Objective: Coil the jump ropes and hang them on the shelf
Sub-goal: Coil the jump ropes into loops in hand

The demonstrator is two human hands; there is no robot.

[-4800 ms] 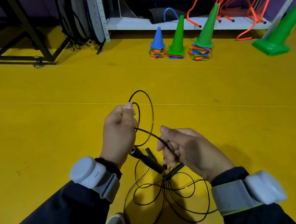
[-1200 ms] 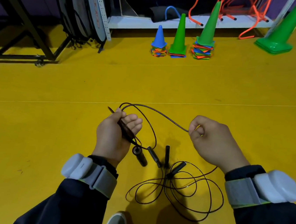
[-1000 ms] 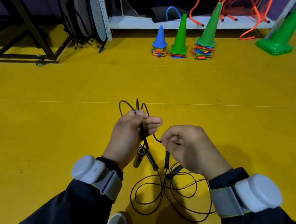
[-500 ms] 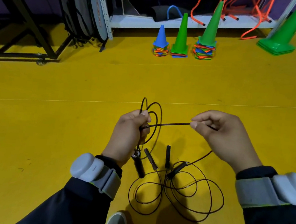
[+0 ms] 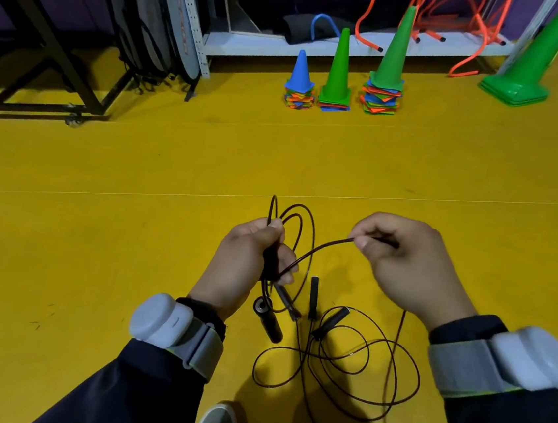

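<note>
Yellow floor (image 5: 93, 260) open on all sides, left hand (image 5: 244, 266) fisted round coiled black jump rope (image 5: 305, 245); right hand (image 5: 409, 266) pinching its strand just beside, loose loops below

The yellow floor (image 5: 95, 243) carries loose black jump-rope loops (image 5: 340, 372), three cone stacks (image 5: 336, 76) and a large green cone (image 5: 522, 75).

Even indoor light, soft shadows underfoot, sharp centre, wide-angle bending at edges.

Gym: yellow floor (image 5: 137, 169), training cones (image 5: 339, 69).
</note>
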